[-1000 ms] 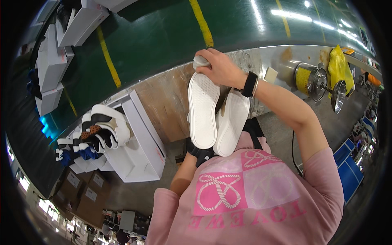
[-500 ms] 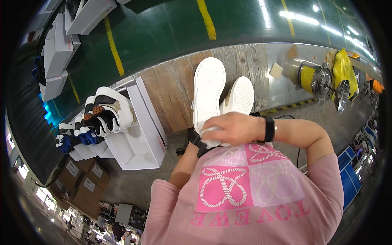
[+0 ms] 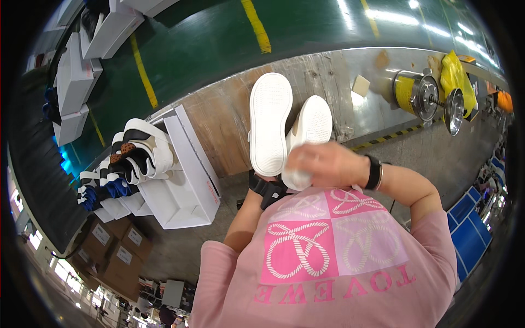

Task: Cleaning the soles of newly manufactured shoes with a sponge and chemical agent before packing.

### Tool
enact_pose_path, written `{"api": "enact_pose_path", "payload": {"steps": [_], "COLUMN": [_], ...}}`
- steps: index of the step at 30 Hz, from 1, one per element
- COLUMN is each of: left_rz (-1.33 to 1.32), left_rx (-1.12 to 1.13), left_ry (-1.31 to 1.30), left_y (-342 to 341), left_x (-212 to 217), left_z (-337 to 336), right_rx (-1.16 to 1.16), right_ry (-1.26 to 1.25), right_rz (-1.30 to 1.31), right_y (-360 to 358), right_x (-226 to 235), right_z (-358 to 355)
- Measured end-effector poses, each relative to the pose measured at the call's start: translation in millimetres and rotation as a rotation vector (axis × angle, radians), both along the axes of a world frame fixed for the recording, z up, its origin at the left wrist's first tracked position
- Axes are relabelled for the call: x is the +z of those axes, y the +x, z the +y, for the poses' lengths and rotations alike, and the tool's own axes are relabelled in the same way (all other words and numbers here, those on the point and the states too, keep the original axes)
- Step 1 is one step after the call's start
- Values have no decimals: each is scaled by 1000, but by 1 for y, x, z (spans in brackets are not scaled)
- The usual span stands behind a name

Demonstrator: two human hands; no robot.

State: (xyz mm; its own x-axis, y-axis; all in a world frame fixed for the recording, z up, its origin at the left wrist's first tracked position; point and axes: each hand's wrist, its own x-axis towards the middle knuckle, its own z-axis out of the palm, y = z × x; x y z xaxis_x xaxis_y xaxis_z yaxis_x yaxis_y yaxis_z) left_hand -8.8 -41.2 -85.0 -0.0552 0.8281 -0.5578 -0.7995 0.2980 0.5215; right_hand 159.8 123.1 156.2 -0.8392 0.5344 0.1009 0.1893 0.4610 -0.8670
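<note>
Two white shoes are turned soles up in front of me: the left shoe (image 3: 270, 120) lies further forward, and the right shoe (image 3: 316, 121) is tilted beside it. My left hand (image 3: 266, 177) is at the heel end of the left shoe, holding it from beneath; its fingers are mostly hidden. My right hand (image 3: 331, 164) is closed over the heel of the right shoe, smeared by motion. A crumpled white cloth, plain in the earlier frame, is bunched in it and hard to separate from the white sole now.
An open white shoe box (image 3: 180, 199) stands at left beside several black-and-white strap shoes (image 3: 145, 150). Beyond the wooden board (image 3: 219, 120) runs a green belt (image 3: 197, 49). A metal pot (image 3: 416, 94), a yellow bag (image 3: 456, 79) and a pale square block (image 3: 361, 86) sit at right.
My right hand has moved right, from the heel of the left shoe to that of the right shoe. Both shoes have shifted slightly left in view, and the left sole's heel is now uncovered.
</note>
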Motion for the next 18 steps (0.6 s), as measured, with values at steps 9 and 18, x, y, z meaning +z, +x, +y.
{"api": "enact_pose_path", "payload": {"steps": [9,18], "left_rz": [-130,-265], "left_rx": [-97,-177], "left_ry": [-12,-50], "left_y": [11,-3], "left_x": [3,23], "left_z": [24,8], "right_rx": [-551,-789], "right_ry": [-73,-208], "right_rz": [-189,-173], "right_y": [45,69], "right_x": [-83,-56], "right_z": [41,-52]}}
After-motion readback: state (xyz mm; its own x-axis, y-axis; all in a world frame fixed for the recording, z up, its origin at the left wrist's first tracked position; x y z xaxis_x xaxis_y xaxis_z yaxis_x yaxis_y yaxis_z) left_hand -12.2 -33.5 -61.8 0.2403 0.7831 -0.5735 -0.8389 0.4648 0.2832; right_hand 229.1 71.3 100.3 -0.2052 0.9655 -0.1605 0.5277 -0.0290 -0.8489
